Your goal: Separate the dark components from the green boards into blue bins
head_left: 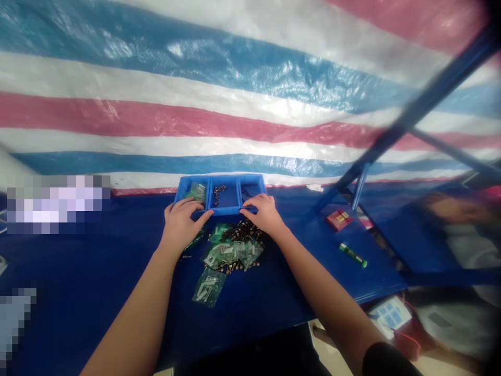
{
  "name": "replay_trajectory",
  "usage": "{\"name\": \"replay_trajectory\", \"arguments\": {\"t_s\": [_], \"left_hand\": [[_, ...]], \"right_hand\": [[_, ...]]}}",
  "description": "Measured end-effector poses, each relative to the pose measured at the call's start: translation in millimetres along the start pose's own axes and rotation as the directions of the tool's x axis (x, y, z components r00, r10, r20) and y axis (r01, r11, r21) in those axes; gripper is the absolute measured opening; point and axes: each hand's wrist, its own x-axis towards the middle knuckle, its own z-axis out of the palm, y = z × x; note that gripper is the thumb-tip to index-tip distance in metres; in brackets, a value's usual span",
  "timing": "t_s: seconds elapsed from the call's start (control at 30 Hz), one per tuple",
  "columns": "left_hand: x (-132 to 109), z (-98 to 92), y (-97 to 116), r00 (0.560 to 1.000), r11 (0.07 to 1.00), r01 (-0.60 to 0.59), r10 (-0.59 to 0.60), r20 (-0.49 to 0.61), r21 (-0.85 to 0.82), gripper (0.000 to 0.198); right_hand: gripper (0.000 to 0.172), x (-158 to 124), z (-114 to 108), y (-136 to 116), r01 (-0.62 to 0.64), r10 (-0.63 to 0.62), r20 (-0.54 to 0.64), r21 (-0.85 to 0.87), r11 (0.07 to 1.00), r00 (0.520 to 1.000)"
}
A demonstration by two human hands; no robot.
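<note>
A blue tray [224, 211] is set at the back of the desk [117, 282], close to the striped sheet [219, 117]. Its front corners are held by the left hand [182, 222] and the right hand [264, 213], which are kept well apart, fingers and thumbs laid at the rim, presumably so that it is steadied evenly; how firmly it is gripped cannot be told. By its three compartments, kinds seem to be kept separate: green bags [197, 192] are held at left, small metal pieces [217, 195] in the middle, dark pieces [248, 191] at right. Nearer, a mixed pile of packets [225, 253] and loose screws [246, 230] is spread, likely for easy reach. A red box [338, 220] and a green tube [353, 255] are left off to the right, apparently out of the way.
</note>
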Motion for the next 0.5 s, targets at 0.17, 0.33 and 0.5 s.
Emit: {"name": "replay_trajectory", "arguments": {"t_s": [0.17, 0.33, 0.5], "left_hand": [[0, 0.9, 3, 1.000, 1.000, 0.006, -0.006, -0.010, 0.016, 0.027], [-1, 2.9, 1, 1.000, 1.000, -0.013, 0.013, -0.016, 0.003, 0.023], [-1, 0.4, 2, 0.999, 1.000, -0.016, 0.015, -0.035, -0.017, 0.022]], "right_hand": [[0.014, 1, 4, -1, -0.028, 0.028, -0.038, 0.008, 1.000, 0.999], [0.018, 1, -5, -5, 0.004, 0.010, -0.122, 0.115, 0.993, 0.992], [0.023, -7, -21, 6, -0.221, 0.284, -0.288, 0.230, 0.948, 0.915]]}}
